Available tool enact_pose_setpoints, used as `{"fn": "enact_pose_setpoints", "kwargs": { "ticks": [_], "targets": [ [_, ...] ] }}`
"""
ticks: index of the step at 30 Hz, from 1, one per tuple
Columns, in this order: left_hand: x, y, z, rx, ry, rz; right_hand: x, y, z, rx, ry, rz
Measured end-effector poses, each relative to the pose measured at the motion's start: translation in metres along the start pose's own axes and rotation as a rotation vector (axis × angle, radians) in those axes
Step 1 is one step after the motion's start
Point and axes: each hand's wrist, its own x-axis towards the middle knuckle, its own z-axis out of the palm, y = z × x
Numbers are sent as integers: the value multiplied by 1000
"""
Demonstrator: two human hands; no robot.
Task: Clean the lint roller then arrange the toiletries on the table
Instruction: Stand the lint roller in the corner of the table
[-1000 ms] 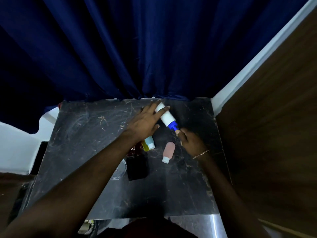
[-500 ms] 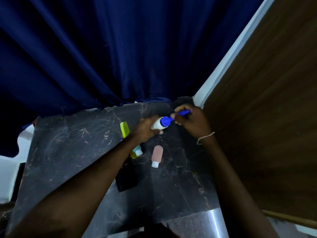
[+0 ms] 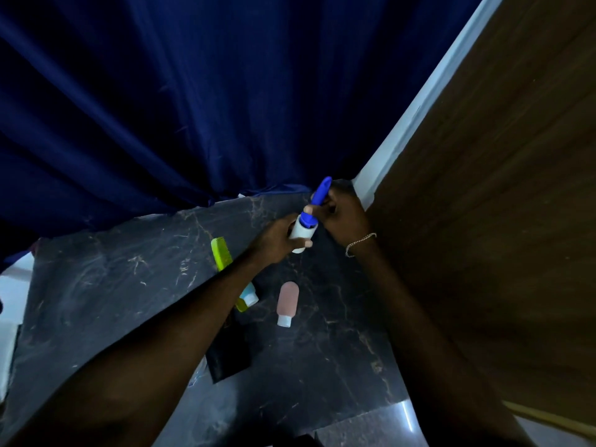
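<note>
The lint roller (image 3: 304,225), a white roll on a blue handle, is held up over the far right of the dark marble table (image 3: 106,285). My left hand (image 3: 277,241) wraps the white roll. My right hand (image 3: 342,214) grips the blue handle, which points up and away. On the table lie a green comb (image 3: 221,253), a pink bottle with a white cap (image 3: 287,303) and a pale blue bottle (image 3: 250,293) partly under my left forearm.
A dark blue curtain (image 3: 193,108) hangs behind the table. A wooden panel (image 3: 483,221) with a white edge stands close on the right. A black flat object (image 3: 229,359) lies near the table's middle, partly hidden by my left arm.
Both hands lifted the lint roller off the table and turned it, so the handle now points up and away. The view swung left, bringing the comb into sight.
</note>
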Motion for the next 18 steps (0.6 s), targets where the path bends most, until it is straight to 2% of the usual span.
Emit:
{"fn": "enact_pose_setpoints", "kwargs": {
  "ticks": [10,18],
  "targets": [
    [47,-11,13,-57,-14,-20,24,37,11,70,-30,129],
    [92,-21,19,-106,11,-7,56,62,15,-6,-16,116]
  ]
}}
